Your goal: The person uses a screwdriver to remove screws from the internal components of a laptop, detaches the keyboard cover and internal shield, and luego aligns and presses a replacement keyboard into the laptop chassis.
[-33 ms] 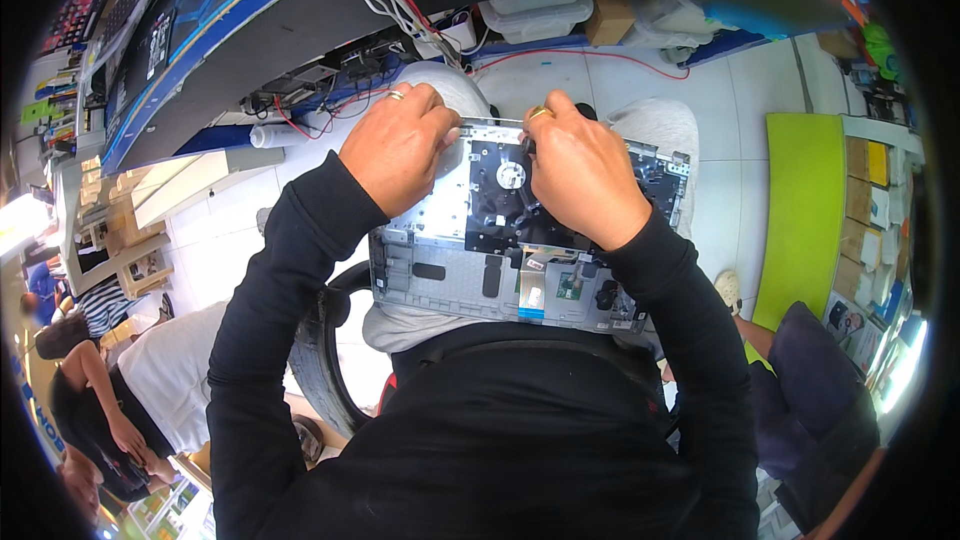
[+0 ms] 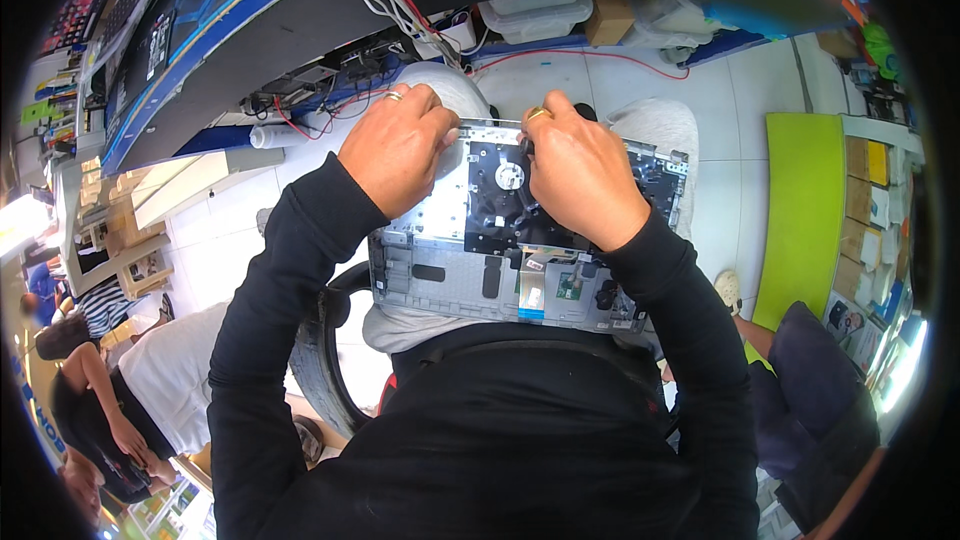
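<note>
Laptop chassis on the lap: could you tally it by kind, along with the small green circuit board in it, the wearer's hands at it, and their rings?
Laptop chassis: 1
Small green circuit board: 1
Hands: 2 (left hand, right hand)
Rings: 2 (silver-coloured ring on the left, gold-coloured ring on the right)
Total: 6

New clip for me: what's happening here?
A seated person in black sleeves has a silver-grey casing, apparently part of a laptop, across their lap with its inner side showing. The left hand and right hand are both at its far edge, fingers bent; exactly what the fingertips hold is hidden. Between the hands, part of a black plate shows. Nearer the person, a pale ribbon cable lies beside a small green board.
</note>
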Demonstrator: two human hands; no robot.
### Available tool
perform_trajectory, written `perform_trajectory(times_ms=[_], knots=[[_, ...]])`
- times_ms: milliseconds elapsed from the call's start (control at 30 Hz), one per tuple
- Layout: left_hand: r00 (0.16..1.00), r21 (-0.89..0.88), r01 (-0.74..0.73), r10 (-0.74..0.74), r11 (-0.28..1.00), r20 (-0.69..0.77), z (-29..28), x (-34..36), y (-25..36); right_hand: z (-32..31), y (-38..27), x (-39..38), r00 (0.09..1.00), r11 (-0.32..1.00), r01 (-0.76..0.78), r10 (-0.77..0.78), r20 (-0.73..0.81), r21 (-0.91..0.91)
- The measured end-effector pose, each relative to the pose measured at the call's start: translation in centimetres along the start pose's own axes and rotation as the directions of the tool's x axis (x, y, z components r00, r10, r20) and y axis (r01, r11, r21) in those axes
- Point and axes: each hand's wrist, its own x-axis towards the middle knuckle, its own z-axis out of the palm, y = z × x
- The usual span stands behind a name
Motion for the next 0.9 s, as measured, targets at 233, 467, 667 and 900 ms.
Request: perform_trajectory(times_ms=[233, 467, 667, 900], knots=[[0.998, -0.15, -0.018, 0.009, 0.988, -0.062, 0.4, -0.4, -0.4, 0.2, 0.3, 0.0, 1.0, 1.0, 0.013, -0.013, 0.003, -0.007], [0.998, -0.144, 0.015, -0.023, 0.989, -0.053, 0.2, -0.1, -0.3, 0.2, -0.1, 0.2, 1.0, 1.0, 0.005, -0.005, -0.01, -0.019], [0.968, -0.187, -0.028, -0.019, 0.982, -0.249, 0.7, -1.6, -0.5, -0.8, 0.1, -0.1, 0.997, 1.0, -0.024, 0.023, -0.076, -0.009], [0.935, -0.017, -0.007, 0.001, 1.0, -0.354, 0.8, -3.1, 0.1, -1.2, -0.6, -0.8, 0.987, 0.999, 0.021, -0.027, -0.157, -0.038]])
